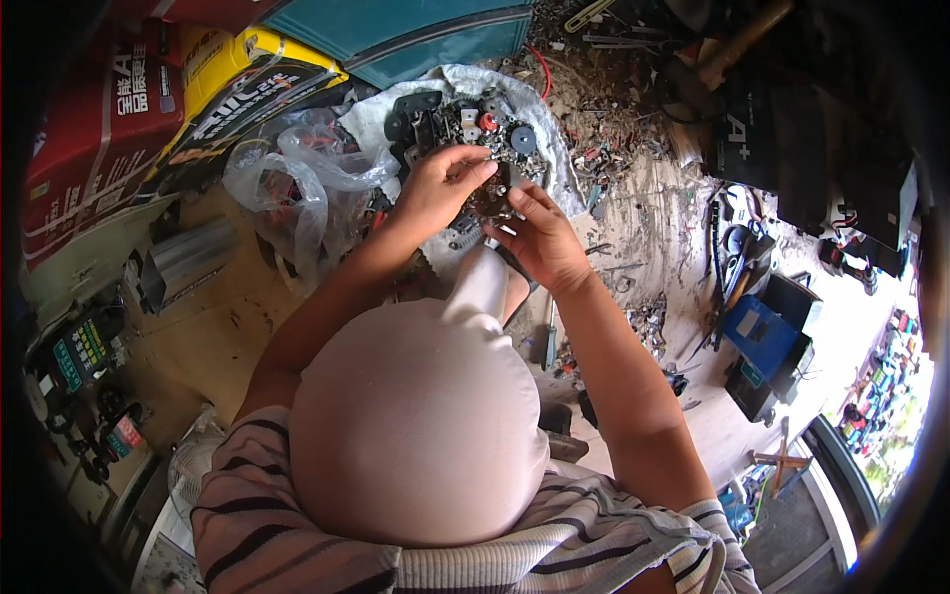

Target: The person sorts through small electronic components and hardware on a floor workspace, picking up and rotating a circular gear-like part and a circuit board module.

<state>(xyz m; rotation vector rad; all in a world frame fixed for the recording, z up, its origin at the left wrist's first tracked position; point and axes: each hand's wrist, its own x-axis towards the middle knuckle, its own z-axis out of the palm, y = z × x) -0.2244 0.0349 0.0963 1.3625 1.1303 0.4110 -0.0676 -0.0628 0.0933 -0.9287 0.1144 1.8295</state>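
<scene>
Both hands on dark metal mechanical assembly with small gears [465, 134], resting on white cloth [554, 148] on cluttered ground.
Left hand [435, 188] pinches its edge, fingers curled; right hand [539, 243] half-open, fingertips touching. Risk: loose small parts could slip off into surrounding scrap debris [614, 148] and get lost.

Greasy metal mechanism [473, 148] (glossy plastic bag [297, 178])
</scene>
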